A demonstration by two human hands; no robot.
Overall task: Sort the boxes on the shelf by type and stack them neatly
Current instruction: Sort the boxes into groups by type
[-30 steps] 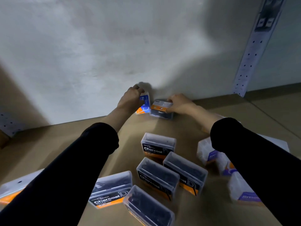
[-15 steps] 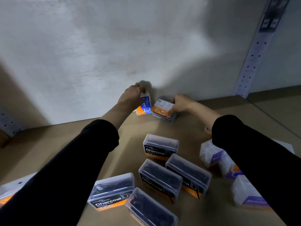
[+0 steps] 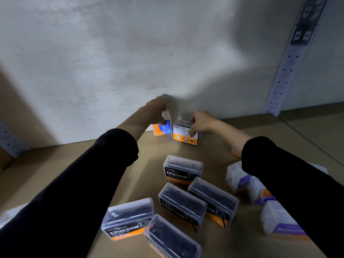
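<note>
Orange-labelled box [image 3: 183, 137] more upright than before

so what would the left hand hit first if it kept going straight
Likely the back wall; the left hand, gripping the blue and orange box, points at it. Depth is unclear.

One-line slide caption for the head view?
Left hand grips a blue-label box, right hand a dark box, both near the back wall.

Pale grey wall [image 3: 111, 53] filled the background, patchy, with soft shadows across it. Perforated metal upright [image 3: 284, 75] ran up at right, dark labels [image 3: 305, 25] near its top, blurred. Second perforated upright [image 3: 9, 140] showed at lower left edge.
</note>
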